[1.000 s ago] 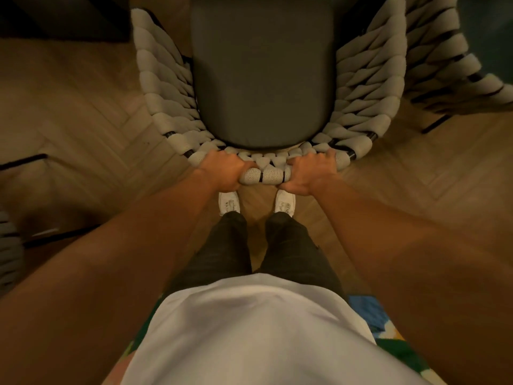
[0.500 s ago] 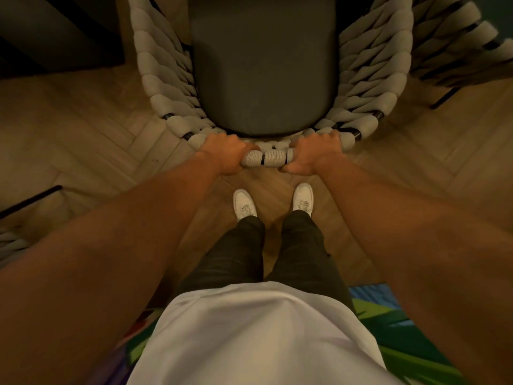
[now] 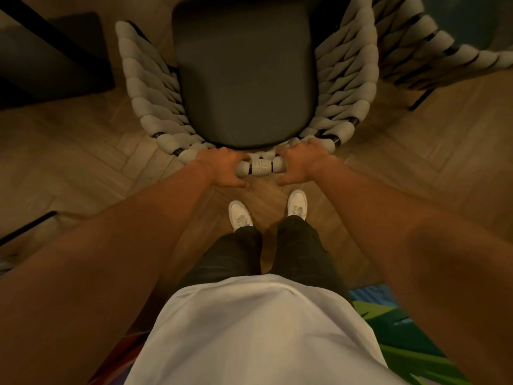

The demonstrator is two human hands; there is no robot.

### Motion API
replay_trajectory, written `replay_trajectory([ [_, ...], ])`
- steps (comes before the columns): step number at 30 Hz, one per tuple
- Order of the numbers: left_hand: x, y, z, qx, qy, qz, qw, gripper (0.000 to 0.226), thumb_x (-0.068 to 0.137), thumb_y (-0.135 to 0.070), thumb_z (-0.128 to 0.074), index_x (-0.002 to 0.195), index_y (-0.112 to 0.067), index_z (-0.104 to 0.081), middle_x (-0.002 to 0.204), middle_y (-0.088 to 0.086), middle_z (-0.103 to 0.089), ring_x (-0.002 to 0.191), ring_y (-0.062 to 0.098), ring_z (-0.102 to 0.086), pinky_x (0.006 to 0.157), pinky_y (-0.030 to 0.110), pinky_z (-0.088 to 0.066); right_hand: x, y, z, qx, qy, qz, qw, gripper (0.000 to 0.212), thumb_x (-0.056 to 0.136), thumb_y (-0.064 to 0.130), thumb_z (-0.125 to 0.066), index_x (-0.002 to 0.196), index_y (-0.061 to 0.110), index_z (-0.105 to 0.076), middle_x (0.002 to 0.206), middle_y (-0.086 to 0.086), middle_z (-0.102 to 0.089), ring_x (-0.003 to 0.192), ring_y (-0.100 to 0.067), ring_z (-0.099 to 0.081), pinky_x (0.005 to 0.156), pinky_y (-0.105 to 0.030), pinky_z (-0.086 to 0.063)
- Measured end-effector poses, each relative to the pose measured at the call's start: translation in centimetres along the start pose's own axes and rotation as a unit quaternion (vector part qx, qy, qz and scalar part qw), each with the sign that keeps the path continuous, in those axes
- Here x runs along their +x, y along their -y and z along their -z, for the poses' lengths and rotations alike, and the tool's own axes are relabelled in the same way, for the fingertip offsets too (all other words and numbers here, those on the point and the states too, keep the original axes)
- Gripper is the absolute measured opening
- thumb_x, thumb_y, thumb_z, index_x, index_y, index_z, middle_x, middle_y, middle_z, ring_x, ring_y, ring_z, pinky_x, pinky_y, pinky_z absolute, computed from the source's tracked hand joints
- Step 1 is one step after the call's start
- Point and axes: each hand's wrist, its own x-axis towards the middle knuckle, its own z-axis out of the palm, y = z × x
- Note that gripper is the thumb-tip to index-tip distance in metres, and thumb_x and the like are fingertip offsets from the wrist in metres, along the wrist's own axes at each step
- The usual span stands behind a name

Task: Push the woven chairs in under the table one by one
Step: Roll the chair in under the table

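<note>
A: Head view. Woven chair (image 3: 249, 79) stands on the herringbone floor (image 3: 83, 151) straight ahead of the person. Seat cushion (image 3: 244, 76) long axis runs away from the body; open front faces the top of frame, curved backrest faces the person.

B: Hands?

A: Left hand (image 3: 222, 168) and right hand (image 3: 302, 162) both curl over the backrest's top rail, gripping it, a short stretch of weave bare between them.

B: Surroundings?

A: Second woven chair (image 3: 433, 51) just beside it, upper right. Dark table (image 3: 55, 56) upper left. White shoes (image 3: 240, 215) stand behind the rail.

B: Versus the earlier frame?

A: Chair sits farther from the feet; more floor shows between rail and shoes. Grip unchanged.
</note>
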Motion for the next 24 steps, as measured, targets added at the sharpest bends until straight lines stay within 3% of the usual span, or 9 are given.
replay_trajectory([
  [2, 0.4, -0.9, 0.6, -0.028, 0.012, -0.016, 0.999, 0.085, 0.073, -0.073, -0.063, 0.147, -0.039, -0.040, 0.132, 0.000, -0.061, 0.115, 0.023, -0.060, 0.091, 0.044, -0.054, -0.8, -1.1, 0.4, -0.005, -0.001, 0.037, 0.999, 0.085, 0.079, 0.079, -0.055, 0.148, 0.031, -0.042, 0.143, -0.006, -0.053, 0.127, -0.028, -0.052, 0.109, -0.049, -0.037],
  [5, 1.7, -3.0, 1.8, -0.050, 0.030, -0.028, 0.998, 0.089, 0.075, -0.076, -0.063, 0.151, -0.038, -0.033, 0.140, 0.000, -0.056, 0.121, 0.024, -0.056, 0.096, 0.047, -0.052, -2.1, -3.5, 0.7, 0.015, -0.011, 0.036, 0.999, 0.085, 0.090, 0.080, -0.033, 0.160, 0.032, -0.025, 0.166, -0.002, -0.027, 0.151, -0.027, -0.026, 0.122, -0.054, -0.016],
  [7, 2.9, -4.6, 2.7, -0.057, 0.034, -0.029, 0.997, 0.092, 0.076, -0.079, -0.060, 0.153, -0.037, -0.029, 0.146, 0.000, -0.051, 0.127, 0.025, -0.052, 0.099, 0.047, -0.049, -2.7, -5.8, 0.8, 0.036, -0.040, 0.007, 0.999, 0.079, 0.098, 0.072, -0.026, 0.162, 0.027, -0.018, 0.169, -0.003, -0.016, 0.155, -0.026, -0.013, 0.124, -0.052, -0.008],
  [12, 7.0, -9.1, 5.1, -0.128, 0.041, -0.044, 0.990, 0.108, 0.071, -0.088, -0.055, 0.156, -0.030, -0.024, 0.156, 0.001, -0.041, 0.137, 0.025, -0.044, 0.109, 0.047, -0.042, -2.1, -13.0, 1.3, 0.098, -0.144, -0.090, 0.981, 0.074, 0.103, 0.054, -0.038, 0.163, 0.017, -0.013, 0.171, -0.008, -0.003, 0.156, -0.027, -0.002, 0.125, -0.049, -0.006],
  [17, 12.0, -14.8, 7.3, -0.241, 0.015, -0.035, 0.970, 0.115, 0.071, -0.083, -0.063, 0.159, -0.024, -0.017, 0.159, 0.003, -0.034, 0.141, 0.025, -0.040, 0.113, 0.047, -0.039, 0.2, -19.7, 3.9, 0.203, -0.196, -0.167, 0.945, 0.084, 0.101, 0.046, -0.050, 0.162, 0.012, -0.003, 0.170, -0.011, 0.003, 0.156, -0.029, 0.000, 0.126, -0.051, -0.009],
  [22, 17.5, -20.7, 7.9, -0.353, -0.025, 0.028, 0.935, 0.123, 0.068, -0.084, -0.065, 0.159, -0.025, -0.007, 0.164, 0.004, -0.021, 0.148, 0.024, -0.028, 0.118, 0.045, -0.033, 4.7, -24.9, 6.3, 0.346, -0.173, -0.172, 0.906, 0.095, 0.099, 0.045, -0.058, 0.162, 0.011, 0.005, 0.170, -0.012, 0.003, 0.156, -0.031, -0.007, 0.124, -0.049, -0.019],
  [24, 19.2, -22.4, 8.1, -0.370, -0.054, 0.059, 0.926, 0.118, 0.073, -0.072, -0.070, 0.159, -0.020, -0.008, 0.162, 0.007, -0.025, 0.146, 0.025, -0.031, 0.116, 0.042, -0.035, 6.1, -25.9, 7.3, 0.394, -0.168, -0.162, 0.889, 0.098, 0.098, 0.043, -0.060, 0.162, 0.011, 0.006, 0.170, -0.012, -0.003, 0.155, -0.031, -0.012, 0.123, -0.046, -0.021],
])
